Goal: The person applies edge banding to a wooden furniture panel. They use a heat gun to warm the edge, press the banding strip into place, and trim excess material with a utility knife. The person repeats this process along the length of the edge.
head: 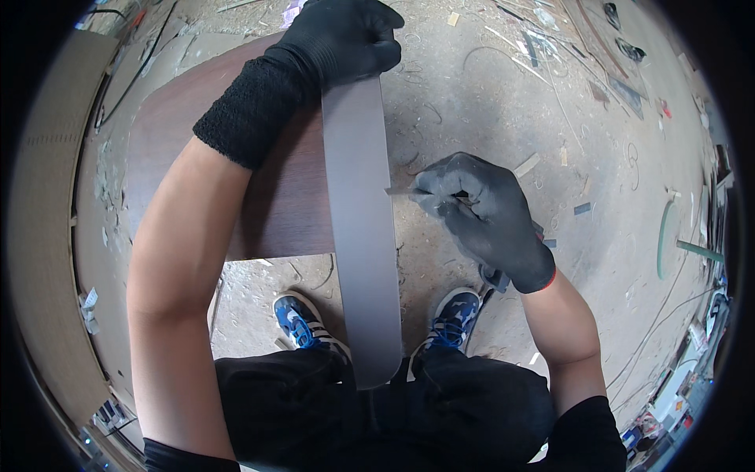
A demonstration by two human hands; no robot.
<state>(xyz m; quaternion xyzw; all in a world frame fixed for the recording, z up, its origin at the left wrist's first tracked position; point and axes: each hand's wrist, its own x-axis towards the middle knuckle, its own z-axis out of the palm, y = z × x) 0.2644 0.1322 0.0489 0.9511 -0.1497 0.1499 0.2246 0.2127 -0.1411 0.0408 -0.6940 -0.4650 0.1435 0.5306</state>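
Note:
A long grey board (363,206) with a rounded near end stretches from my left hand down toward my legs. It lies across the right side of a dark reddish-brown wood-grain panel (283,218). My left hand (354,41), in a black glove with a terry wristband, is curled over the board's far part; its grip is partly hidden. My right hand (478,212), in a dusty dark-grey glove, pinches a thin, flat metal blade (402,191). The blade's tip meets the board's right edge, and its other end is hidden in the fingers.
Below my right wrist, a dark tool (494,278) is partly hidden near my shoe (457,315). Wood scraps (527,165) and curled shavings litter the concrete floor (436,253). Large boards (56,194) stand along the left, a green disc-shaped object (666,241) at right.

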